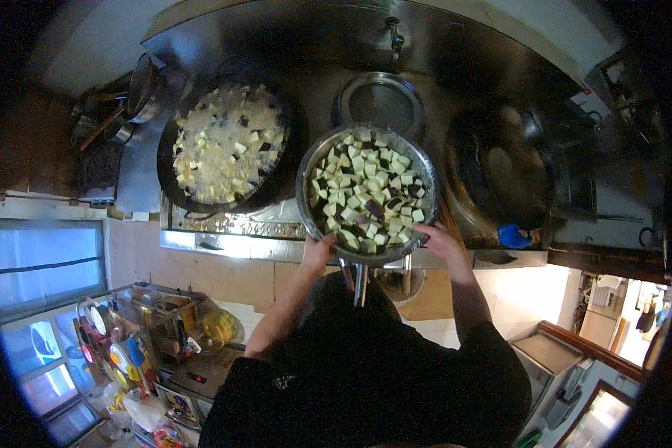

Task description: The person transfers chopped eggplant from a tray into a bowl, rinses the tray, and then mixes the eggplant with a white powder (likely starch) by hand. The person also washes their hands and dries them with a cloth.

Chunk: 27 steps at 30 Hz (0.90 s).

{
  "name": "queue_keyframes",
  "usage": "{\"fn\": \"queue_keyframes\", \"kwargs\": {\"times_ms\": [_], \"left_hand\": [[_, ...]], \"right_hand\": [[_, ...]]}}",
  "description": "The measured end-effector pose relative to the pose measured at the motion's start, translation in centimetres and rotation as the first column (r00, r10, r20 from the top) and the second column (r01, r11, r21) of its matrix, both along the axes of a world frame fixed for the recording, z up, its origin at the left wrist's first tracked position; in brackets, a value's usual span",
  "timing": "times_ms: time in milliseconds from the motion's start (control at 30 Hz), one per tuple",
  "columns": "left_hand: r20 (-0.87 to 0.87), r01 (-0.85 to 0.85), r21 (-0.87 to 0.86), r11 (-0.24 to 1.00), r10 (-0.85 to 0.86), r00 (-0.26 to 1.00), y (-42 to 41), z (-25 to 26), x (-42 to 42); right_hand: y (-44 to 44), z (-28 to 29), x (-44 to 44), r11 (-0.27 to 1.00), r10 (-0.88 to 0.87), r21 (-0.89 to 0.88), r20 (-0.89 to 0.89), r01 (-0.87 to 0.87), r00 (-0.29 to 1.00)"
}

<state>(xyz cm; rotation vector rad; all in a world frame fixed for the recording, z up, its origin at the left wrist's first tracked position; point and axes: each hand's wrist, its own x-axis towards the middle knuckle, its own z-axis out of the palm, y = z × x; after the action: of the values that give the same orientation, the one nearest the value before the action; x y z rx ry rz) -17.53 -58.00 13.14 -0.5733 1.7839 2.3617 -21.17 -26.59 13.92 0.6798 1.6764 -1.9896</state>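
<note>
Both hands grip the rim of a round metal basin (429, 168) filled with diced eggplant (364, 190), some cubes with dark purple skin. My left hand (317, 253) holds its near left edge, thumb over the rim. At the near right edge is my right hand (438, 239), thumb also over the rim. To the left of the basin, a large black wok (166, 182) holds more eggplant cubes (229, 145) in bubbling, foaming liquid. What supports the basin from below is hidden.
Behind the basin sits a round metal pan (378, 101) under a wall faucet (395, 39). A second large wok (504, 162) stands at right, near a blue cloth (514, 237). Metal handles (360, 285) jut over the stove's front edge. Jars (98, 319) and an oil jug (218, 327) crowd the lower left.
</note>
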Motion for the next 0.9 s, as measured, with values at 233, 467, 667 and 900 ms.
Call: {"fn": "queue_keyframes", "kwargs": {"times_ms": [233,467,667,900], "left_hand": [[0.176,-0.086,0.089,0.992,0.070,0.982,0.9,2.3,0.8],[0.105,0.071,-0.019,0.997,-0.069,0.992,-0.3,0.7,-0.9],[0.164,0.120,-0.222,0.968,-0.084,0.983,-1.3,2.0,0.0],[0.188,0.190,-0.323,0.927,-0.134,0.973,-1.9,0.7,-0.8]], "right_hand": [[3.3,6.2,-16.6,0.877,0.054,0.404,-0.623,0.261,0.780],[-1.4,2.4,-37.4,0.823,0.439,0.469,-0.169,-0.319,0.882],[-3.2,-2.6,-42.7,0.979,-0.170,0.052,-0.316,0.196,0.933],[-2.0,3.7,-39.2,0.776,0.401,-0.494,-0.093,-0.392,0.911]]}}
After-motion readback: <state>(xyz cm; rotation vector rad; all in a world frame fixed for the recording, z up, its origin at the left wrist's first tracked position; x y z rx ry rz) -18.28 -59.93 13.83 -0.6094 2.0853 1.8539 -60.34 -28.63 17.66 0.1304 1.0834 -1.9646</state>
